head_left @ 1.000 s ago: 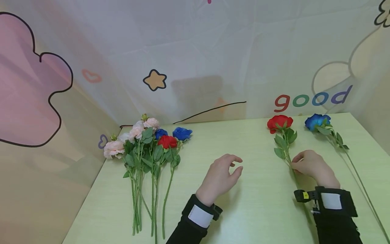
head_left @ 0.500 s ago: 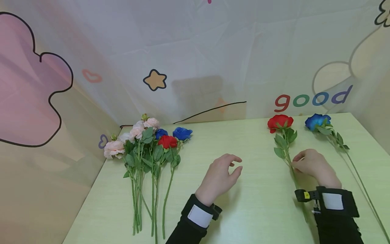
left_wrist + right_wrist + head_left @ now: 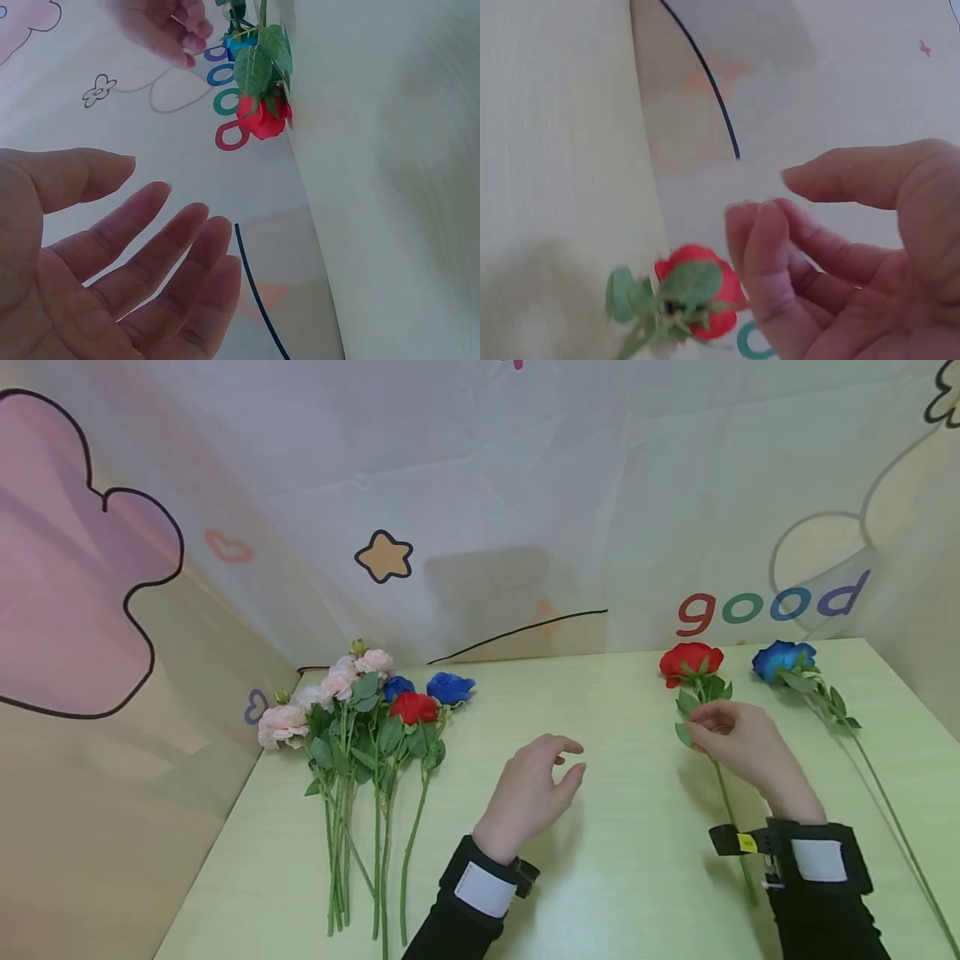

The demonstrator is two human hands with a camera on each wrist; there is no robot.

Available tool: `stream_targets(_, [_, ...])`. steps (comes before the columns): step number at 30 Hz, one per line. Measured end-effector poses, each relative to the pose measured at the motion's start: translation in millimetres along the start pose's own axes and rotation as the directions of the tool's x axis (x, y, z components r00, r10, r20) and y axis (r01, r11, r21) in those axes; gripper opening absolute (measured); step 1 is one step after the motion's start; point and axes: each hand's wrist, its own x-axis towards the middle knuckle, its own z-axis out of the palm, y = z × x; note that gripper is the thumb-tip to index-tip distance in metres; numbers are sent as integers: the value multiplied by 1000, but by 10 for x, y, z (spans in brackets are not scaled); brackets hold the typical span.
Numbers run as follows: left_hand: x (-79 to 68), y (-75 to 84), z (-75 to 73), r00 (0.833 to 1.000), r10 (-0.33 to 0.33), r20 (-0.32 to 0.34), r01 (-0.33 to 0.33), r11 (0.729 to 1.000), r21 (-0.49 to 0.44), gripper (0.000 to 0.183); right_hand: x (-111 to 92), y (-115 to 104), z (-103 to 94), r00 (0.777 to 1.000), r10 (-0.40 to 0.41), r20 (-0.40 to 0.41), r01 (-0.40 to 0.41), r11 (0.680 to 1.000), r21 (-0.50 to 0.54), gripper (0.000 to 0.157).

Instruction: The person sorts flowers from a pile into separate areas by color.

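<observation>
A long-stemmed red rose (image 3: 690, 662) lies on the right part of the table, its flower toward the back. My right hand (image 3: 742, 745) is over its leaves in the head view, partly covering the stem. In the right wrist view, thumb and loosely bent fingers (image 3: 761, 255) stand apart with nothing between them, and the red rose (image 3: 718, 289) lies below. My left hand (image 3: 528, 795) hovers over the middle of the table, holding nothing; its fingers (image 3: 184, 255) are relaxed in the left wrist view. To the right lies a blue rose (image 3: 782, 660).
A group of flowers lies at the left on the pale table (image 3: 622, 877): pale pink flowers (image 3: 281, 725), a red rose (image 3: 412, 707) and blue roses (image 3: 450, 687), stems pointing to the front. A printed cloth backdrop (image 3: 480, 485) stands behind the table.
My right hand has let go of the red rose's stem and risen toward its leaves. The rose stays in place. My left hand has shifted slightly left.
</observation>
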Motion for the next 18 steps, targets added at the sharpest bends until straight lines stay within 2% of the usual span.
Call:
stream_targets(7, [-19, -15, -41, 999, -14, -50, 15, 1000, 21, 24, 10, -188, 178, 1000, -28, 5, 27, 980, 199, 41])
stream_targets(18, [-119, -95, -104, 989, -73, -131, 76, 997, 14, 21, 20, -393, 503, 997, -72, -43, 82, 923, 375, 34])
